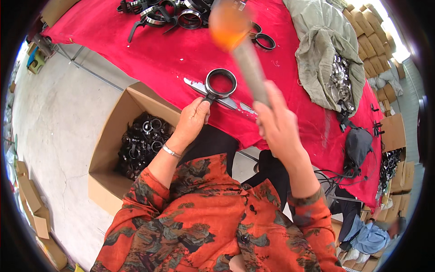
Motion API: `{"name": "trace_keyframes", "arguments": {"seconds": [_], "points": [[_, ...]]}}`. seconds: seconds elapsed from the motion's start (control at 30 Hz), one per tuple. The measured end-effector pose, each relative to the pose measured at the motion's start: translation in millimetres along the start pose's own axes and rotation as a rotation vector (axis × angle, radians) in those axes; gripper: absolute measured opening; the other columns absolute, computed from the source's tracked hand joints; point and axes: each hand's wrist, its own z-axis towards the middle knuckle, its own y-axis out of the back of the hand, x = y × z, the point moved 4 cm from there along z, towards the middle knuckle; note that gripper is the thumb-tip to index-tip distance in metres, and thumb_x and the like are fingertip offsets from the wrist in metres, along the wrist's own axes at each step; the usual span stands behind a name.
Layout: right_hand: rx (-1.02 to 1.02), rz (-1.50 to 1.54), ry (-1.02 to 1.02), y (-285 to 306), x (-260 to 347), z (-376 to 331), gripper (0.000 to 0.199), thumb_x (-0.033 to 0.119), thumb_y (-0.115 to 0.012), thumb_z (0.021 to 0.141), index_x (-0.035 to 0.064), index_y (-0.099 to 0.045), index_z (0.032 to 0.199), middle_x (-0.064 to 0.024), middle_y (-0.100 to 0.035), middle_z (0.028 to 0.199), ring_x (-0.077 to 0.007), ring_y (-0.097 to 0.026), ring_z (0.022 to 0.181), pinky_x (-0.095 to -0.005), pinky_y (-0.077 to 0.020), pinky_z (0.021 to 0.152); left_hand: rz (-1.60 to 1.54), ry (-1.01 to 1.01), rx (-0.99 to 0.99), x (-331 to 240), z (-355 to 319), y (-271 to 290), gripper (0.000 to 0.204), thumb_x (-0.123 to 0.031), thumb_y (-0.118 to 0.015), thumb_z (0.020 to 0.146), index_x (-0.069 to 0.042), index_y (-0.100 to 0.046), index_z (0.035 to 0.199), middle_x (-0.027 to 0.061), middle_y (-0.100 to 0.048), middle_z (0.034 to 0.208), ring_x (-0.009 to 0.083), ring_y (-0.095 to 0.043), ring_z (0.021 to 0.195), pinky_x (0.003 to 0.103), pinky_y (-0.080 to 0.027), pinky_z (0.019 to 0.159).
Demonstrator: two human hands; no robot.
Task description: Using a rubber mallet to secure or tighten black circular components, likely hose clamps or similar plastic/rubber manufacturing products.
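Observation:
My right hand (276,122) grips the grey handle of a mallet (235,41) whose orange head is raised and blurred above the red-covered table (149,59). My left hand (192,120) holds a black ring clamp (220,84) by its stub at the near table edge. The ring lies flat on a long silver metal strip (233,103).
An open cardboard box (106,149) full of black ring clamps stands on the floor at my left. More clamps (167,13) pile up at the table's far side. A grey-green sack (326,54) with shiny metal rings lies at right. Stacked cartons (371,36) sit behind it.

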Motion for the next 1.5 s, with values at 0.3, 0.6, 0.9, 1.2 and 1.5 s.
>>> {"name": "trace_keyframes", "arguments": {"seconds": [0.3, 0.6, 0.9, 1.2, 1.5], "points": [[0.000, 0.359, -0.317, 40.5, 27.8, 5.3, 0.053, 0.032, -0.051, 0.096, 0.0054, -0.038, 0.140, -0.0021, -0.053, 0.070, -0.0070, -0.048, 0.052, -0.0216, -0.0402, 0.045, -0.022, 0.022, 0.049, 6.9, 0.7, 2.0, 0.035, -0.033, -0.044, 0.101, -0.005, -0.050, 0.080, 0.0007, -0.050, 0.067, 0.0098, -0.049, 0.062, 0.025, -0.042, 0.060], [0.247, 0.158, -0.514, 21.1, -6.9, 13.0, 0.052, 0.030, -0.052, 0.095, 0.0042, -0.040, 0.139, -0.0024, -0.052, 0.070, -0.0082, -0.050, 0.054, -0.0229, -0.0422, 0.047, -0.026, 0.035, 0.061, 11.1, 5.1, -0.3, 0.037, -0.035, -0.044, 0.100, -0.005, -0.050, 0.080, 0.0004, -0.049, 0.066, 0.0094, -0.048, 0.061, 0.025, -0.041, 0.058], [0.185, -0.159, -0.023, 7.9, -13.1, 0.6, 0.039, 0.021, -0.057, 0.092, 0.0007, -0.049, 0.124, -0.0298, -0.059, 0.084, -0.0456, -0.061, 0.082, -0.0448, -0.0473, 0.066, -0.034, 0.043, 0.041, 3.6, 6.8, -9.6, 0.036, -0.033, -0.046, 0.099, -0.003, -0.050, 0.079, 0.0017, -0.049, 0.066, 0.0110, -0.049, 0.061, 0.026, -0.041, 0.057], [0.209, -0.198, 0.025, 8.6, 9.6, -33.9, 0.043, 0.016, -0.057, 0.091, -0.0009, -0.047, 0.129, -0.0259, -0.062, 0.093, -0.0356, -0.065, 0.080, -0.0374, -0.0494, 0.069, -0.058, 0.003, 0.054, 2.1, 6.5, -7.9, 0.035, -0.032, -0.047, 0.099, -0.003, -0.051, 0.080, 0.0015, -0.050, 0.067, 0.0107, -0.049, 0.061, 0.026, -0.042, 0.057], [0.074, 0.015, 0.023, 36.9, 8.2, -82.6, 0.046, 0.009, -0.054, 0.090, -0.0044, -0.044, 0.133, -0.0210, -0.063, 0.103, -0.0237, -0.064, 0.085, -0.0267, -0.0474, 0.077, -0.044, 0.008, 0.030, 6.9, 1.7, -3.0, 0.036, -0.033, -0.046, 0.100, -0.004, -0.051, 0.079, 0.0008, -0.050, 0.067, 0.0101, -0.049, 0.061, 0.025, -0.042, 0.058]]}}
